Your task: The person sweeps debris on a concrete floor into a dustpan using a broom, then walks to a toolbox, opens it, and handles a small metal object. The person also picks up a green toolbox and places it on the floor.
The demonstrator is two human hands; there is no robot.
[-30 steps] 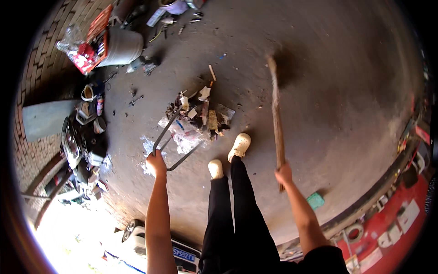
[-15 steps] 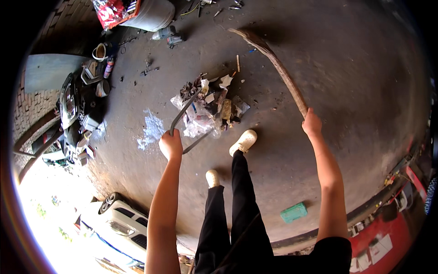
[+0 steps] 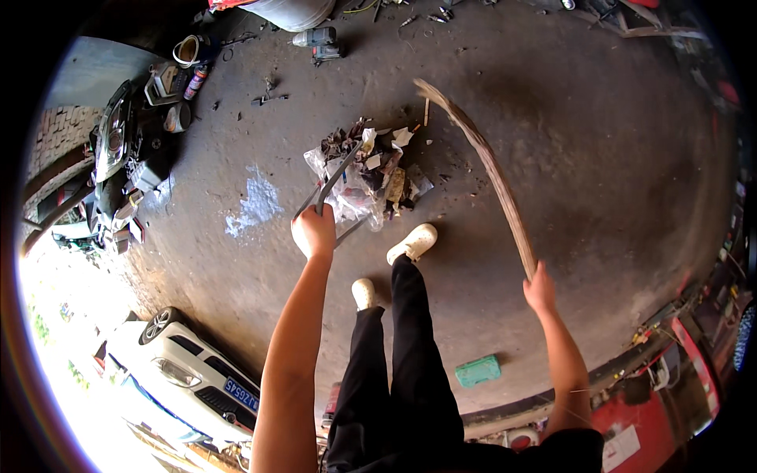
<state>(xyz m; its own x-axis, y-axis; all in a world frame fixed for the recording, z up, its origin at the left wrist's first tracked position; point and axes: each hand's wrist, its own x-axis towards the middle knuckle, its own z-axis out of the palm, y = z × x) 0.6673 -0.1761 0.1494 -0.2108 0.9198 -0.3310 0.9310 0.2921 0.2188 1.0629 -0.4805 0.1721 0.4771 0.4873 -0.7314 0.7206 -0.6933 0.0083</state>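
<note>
My left hand (image 3: pixel 314 230) grips the curved metal handle of a dustpan (image 3: pixel 337 178) that rests on the concrete floor. The pan holds a heap of rubbish (image 3: pixel 371 169): clear plastic, paper scraps and dark debris. My right hand (image 3: pixel 540 288) is closed on the stick of a long broom (image 3: pixel 482 162), held out to the right. The broom slants up and to the left, and its brush end (image 3: pixel 430 89) sits just beyond the heap. My white shoes (image 3: pixel 413 242) stand just behind the dustpan.
Car parts, a headlight and cans lie piled along the left wall (image 3: pixel 130 158). A white car (image 3: pixel 189 374) is parked at lower left. A small green box (image 3: pixel 478 370) lies on the floor behind me. Tools and a power drill (image 3: pixel 319 43) lie scattered at the far side.
The broom has swung from upright at my right to slanting left, its brush end now near the heap. The view has shifted, and my left hand stays on the dustpan handle.
</note>
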